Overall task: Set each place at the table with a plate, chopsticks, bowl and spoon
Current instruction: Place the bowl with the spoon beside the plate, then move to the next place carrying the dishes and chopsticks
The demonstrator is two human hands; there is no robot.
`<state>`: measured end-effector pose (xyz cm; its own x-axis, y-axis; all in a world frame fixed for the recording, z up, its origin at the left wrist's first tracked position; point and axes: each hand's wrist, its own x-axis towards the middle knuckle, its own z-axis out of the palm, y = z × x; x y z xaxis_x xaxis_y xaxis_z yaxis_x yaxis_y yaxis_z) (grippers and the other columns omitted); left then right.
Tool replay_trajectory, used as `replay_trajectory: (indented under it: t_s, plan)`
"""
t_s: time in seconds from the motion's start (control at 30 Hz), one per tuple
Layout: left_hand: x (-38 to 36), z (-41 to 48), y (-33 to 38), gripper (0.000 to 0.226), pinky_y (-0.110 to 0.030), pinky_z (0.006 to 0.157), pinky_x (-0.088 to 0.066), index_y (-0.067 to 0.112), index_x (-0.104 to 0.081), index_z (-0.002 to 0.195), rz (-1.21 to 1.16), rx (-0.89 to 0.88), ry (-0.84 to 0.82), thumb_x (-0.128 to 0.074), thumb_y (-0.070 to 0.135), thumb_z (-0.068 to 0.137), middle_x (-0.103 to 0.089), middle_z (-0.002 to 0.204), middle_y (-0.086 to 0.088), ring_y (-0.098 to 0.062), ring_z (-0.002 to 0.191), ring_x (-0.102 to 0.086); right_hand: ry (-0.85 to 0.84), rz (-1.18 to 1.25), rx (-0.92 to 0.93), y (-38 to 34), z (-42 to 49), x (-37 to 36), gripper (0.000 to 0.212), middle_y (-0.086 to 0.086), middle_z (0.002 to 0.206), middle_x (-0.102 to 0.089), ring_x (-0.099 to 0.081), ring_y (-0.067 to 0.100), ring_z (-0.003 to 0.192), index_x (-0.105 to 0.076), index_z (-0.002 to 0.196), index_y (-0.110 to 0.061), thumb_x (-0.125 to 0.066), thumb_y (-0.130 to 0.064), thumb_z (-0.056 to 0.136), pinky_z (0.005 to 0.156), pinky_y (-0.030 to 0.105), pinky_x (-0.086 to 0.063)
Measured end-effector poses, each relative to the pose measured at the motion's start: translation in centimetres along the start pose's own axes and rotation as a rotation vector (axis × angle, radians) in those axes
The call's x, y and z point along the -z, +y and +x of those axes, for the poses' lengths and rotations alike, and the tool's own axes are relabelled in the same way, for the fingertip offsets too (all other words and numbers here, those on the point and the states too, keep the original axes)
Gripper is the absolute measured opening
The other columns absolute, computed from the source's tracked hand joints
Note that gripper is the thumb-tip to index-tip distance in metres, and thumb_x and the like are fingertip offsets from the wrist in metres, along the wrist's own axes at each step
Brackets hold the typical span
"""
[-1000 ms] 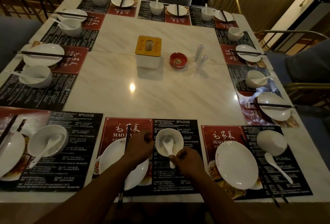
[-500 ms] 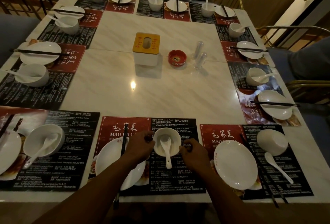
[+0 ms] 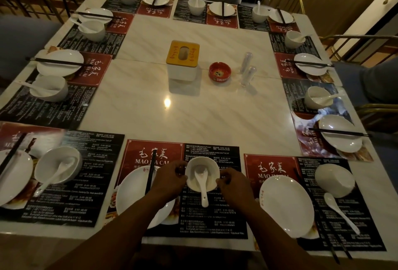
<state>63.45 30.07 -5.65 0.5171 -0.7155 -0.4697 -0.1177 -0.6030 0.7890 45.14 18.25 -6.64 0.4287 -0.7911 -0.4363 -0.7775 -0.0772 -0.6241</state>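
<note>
Plates (image 3: pixel 286 205) ten, bowls (image 3: pixel 58 164) ten; left hand (image 3: pixel 170 180), right hand (image 3: pixel 234 188) grip bowl (image 3: pixel 191 176).

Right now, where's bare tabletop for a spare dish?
Free: the marble between tissue box and near placemat, and the strip beyond the box. Crowded: every edge, and the near middle, where left hand and right hand hold the bowl.

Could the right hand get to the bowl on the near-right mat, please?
Probably yes: only a flat plate lies between the right hand and the near-right bowl, though it is holding the middle bowl.
</note>
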Motion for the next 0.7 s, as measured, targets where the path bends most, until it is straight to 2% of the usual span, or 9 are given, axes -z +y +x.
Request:
replay_trajectory:
  t_s: [0.23, 0.37, 0.43, 0.5, 0.63, 0.7]
  plan:
    - [-0.3, -0.1, 0.1, 0.041, -0.043, 0.084, -0.06, 0.026, -0.064, 0.122, 0.006, 0.01, 0.024, -0.069, 0.006, 0.087, -0.07, 0.112, 0.004, -0.01, 0.096, -0.067, -0.001, 0.021, 0.008, 0.2, -0.1, 0.2, 0.024, -0.01, 0.101, -0.066, -0.061, 0.001, 0.085, -0.064, 0.116, -0.027, -0.067, -0.028, 0.092, 0.067, 0.017, -0.046]
    - [-0.4, -0.2, 0.9, 0.03, -0.039, 0.079, -0.06, 0.02, -0.065, 0.117, 0.051, -0.031, 0.125, -0.067, 0.011, 0.089, -0.069, 0.103, 0.003, -0.017, 0.089, -0.069, -0.022, 0.021, -0.003, 1.0, -1.2, 1.5, 0.021, -0.011, 0.1, -0.065, -0.061, 0.001, 0.089, -0.064, 0.114, -0.026, -0.066, -0.028, 0.092, 0.074, 0.019, -0.049]
    - [-0.8, 0.2, 1.9, 0.025, -0.028, 0.074, -0.054, 0.015, -0.067, 0.114, 0.111, -0.109, 0.181, -0.064, 0.009, 0.09, -0.069, 0.101, -0.002, -0.021, 0.09, -0.068, -0.029, 0.0, -0.016, 1.9, -2.0, 2.7, 0.021, -0.011, 0.102, -0.066, -0.061, 0.002, 0.091, -0.065, 0.113, -0.025, -0.066, -0.027, 0.092, 0.074, 0.017, -0.048]
    - [-1.7, 0.7, 3.2, 0.03, -0.023, 0.077, -0.048, 0.014, -0.067, 0.116, 0.12, -0.23, 0.196, -0.066, 0.006, 0.088, -0.068, 0.106, -0.002, -0.016, 0.095, -0.063, -0.002, -0.022, -0.037, 3.1, -2.9, 4.0, 0.019, -0.011, 0.1, -0.065, -0.062, 0.004, 0.091, -0.066, 0.11, -0.026, -0.067, -0.029, 0.091, 0.07, 0.016, -0.045]
    - [-5.0, 0.9, 6.2, 0.029, -0.02, 0.082, -0.044, 0.015, -0.069, 0.114, 0.165, -0.423, 0.156, -0.067, 0.008, 0.086, -0.067, 0.108, 0.001, -0.011, 0.095, -0.06, 0.092, -0.086, -0.079, 6.1, -5.2, 7.1, 0.014, -0.012, 0.093, -0.067, -0.065, 0.006, 0.086, -0.067, 0.104, -0.027, -0.066, -0.03, 0.091, 0.073, 0.02, -0.046]
    - [-7.0, 0.5, 7.3, 0.026, -0.026, 0.085, -0.049, 0.014, -0.07, 0.111, 0.158, -0.498, 0.124, -0.067, 0.008, 0.086, -0.069, 0.105, -0.002, -0.013, 0.093, -0.061, 0.139, -0.107, -0.108, 7.7, -6.2, 9.0, 0.012, -0.013, 0.092, -0.07, -0.066, 0.005, 0.082, -0.068, 0.102, -0.028, -0.066, -0.031, 0.09, 0.076, 0.024, -0.049]
